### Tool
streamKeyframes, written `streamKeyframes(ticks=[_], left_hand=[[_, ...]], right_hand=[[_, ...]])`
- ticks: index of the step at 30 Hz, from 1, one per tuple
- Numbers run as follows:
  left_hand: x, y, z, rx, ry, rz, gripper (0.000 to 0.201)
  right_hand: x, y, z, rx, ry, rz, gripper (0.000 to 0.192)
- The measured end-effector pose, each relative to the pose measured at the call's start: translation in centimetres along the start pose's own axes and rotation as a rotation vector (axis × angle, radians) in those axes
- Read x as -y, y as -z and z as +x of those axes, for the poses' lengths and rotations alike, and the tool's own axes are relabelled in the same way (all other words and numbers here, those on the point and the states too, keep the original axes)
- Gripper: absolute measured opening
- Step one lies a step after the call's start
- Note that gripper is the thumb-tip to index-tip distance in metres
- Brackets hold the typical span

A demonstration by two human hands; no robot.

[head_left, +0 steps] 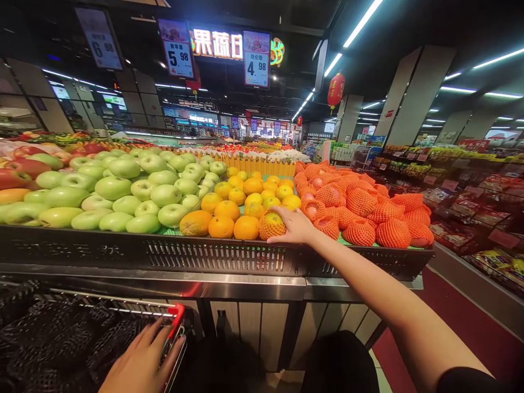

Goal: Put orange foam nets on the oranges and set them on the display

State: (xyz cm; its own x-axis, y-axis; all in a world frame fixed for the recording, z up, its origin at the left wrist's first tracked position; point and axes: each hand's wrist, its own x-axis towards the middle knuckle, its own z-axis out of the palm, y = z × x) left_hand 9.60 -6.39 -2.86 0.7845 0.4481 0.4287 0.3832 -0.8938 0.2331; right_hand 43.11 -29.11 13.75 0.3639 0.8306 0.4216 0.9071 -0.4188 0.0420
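My right hand (295, 226) reaches over the front edge of the fruit stand, thumb low and fingers on top, closed round an orange (271, 226) in a fine net sleeve. That orange sits at the front right of a pile of loose oranges (227, 209). Fruit in red-orange foam nets (362, 202) lies just right of the hand. Down at the lower left, my left hand (141, 357) is held with fingers stretched out beside the red corner (177, 312) of a wire shopping cart. Nothing shows in its grasp.
Green apples (118, 188) fill the display left of the oranges. A slotted black rail (216, 256) and a metal ledge (254, 289) run along its front. Black netting (61, 338) lies in the cart. Price signs (256, 59) hang overhead; packaged-goods shelves (470, 202) stand at right.
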Motion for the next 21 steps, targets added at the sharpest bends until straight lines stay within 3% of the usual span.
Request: streamKeyframes(ticks=[4, 6, 8, 11, 14, 17, 21], left_hand=[[-9.4, 4.5, 8.6, -0.135, -0.262, -0.103, 0.054], [-13.0, 5.2, 13.1, -0.168, -0.316, -0.156, 0.053], [-15.1, 4.6, 17.0, -0.138, -0.302, -0.104, 0.06], [-15.5, 2.9, 21.3, -0.01, -0.242, -0.004, 0.071], [-14.3, 1.9, 23.3, 0.06, -0.235, -0.003, 0.081], [-13.2, 1.8, 23.7, 0.048, -0.235, -0.039, 0.083], [-12.1, 1.9, 23.2, -0.051, -0.171, -0.182, 0.073]], right_hand=[[0.2, 0.2, -0.2, -0.004, -0.007, 0.024, 0.091], [0.2, 0.3, -0.2, -0.001, -0.012, 0.033, 0.088], [0.2, 0.3, -0.1, -0.001, -0.024, 0.04, 0.084], [0.1, 0.2, 0.2, -0.007, -0.054, 0.053, 0.079], [0.0, 0.2, 0.4, -0.014, -0.076, 0.066, 0.075], [-0.1, 0.1, 0.4, -0.022, -0.089, 0.067, 0.073], [0.0, -0.3, 0.5, -0.003, -0.069, 0.038, 0.078]])
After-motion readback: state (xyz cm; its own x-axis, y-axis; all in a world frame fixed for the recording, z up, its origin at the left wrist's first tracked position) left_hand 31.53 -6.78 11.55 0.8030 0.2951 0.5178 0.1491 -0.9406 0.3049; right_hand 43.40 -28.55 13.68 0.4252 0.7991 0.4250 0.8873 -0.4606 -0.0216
